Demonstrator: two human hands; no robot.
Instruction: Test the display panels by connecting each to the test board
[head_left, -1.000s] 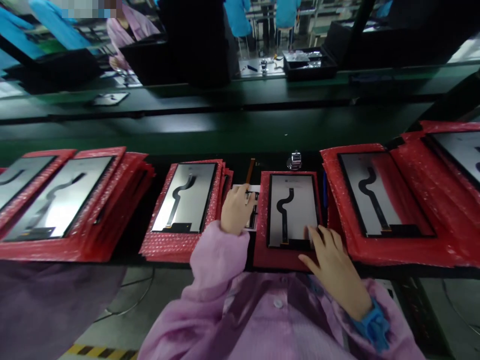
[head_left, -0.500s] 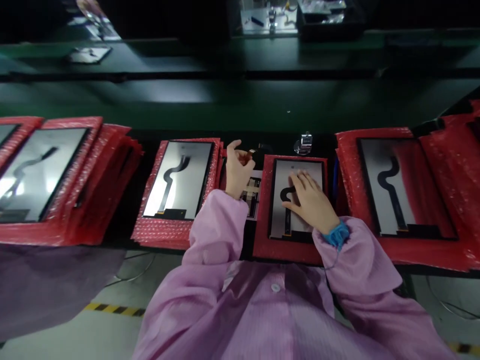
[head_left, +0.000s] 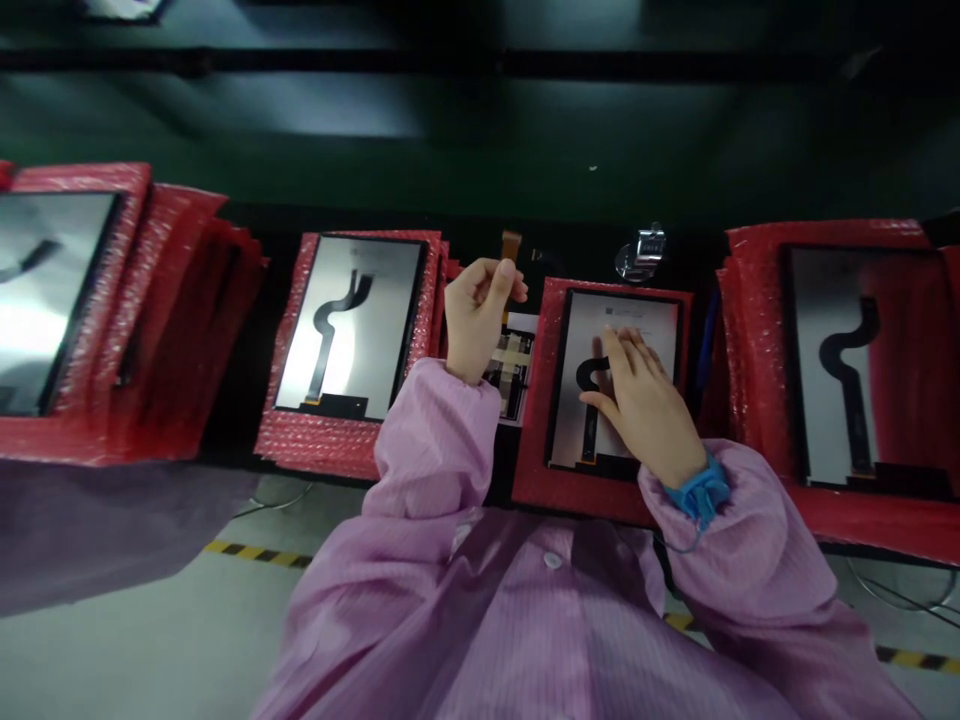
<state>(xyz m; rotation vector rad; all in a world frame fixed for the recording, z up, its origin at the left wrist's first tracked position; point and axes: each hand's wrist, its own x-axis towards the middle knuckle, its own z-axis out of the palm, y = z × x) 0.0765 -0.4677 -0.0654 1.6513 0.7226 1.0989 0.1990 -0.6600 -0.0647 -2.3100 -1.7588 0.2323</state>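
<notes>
Pinched between thumb and fingers of my left hand (head_left: 480,312) is a small orange-brown flex connector (head_left: 511,246), its end pointing up. My right hand (head_left: 646,405) lies spread and flat on a grey display panel (head_left: 574,335), over part of its curved black flex cable (head_left: 590,425). That panel rests on a red foam sheet (head_left: 534,440). Between the panel and the stack to its left, a card with dark parts and pale tape (head_left: 513,365) lies below my left hand. A blue band is around my right wrist.
To the left, a panel (head_left: 382,330) tops a stack of red bubble bags (head_left: 319,445); more stacks (head_left: 180,320) stand farther left. Another panel (head_left: 825,400) lies on red bags at the right. A shiny metal object (head_left: 646,252) sits behind the middle panel.
My left hand has turned, and the connector in its fingers now points upward. My right hand stays on the panel. The camera view has tilted downward.
</notes>
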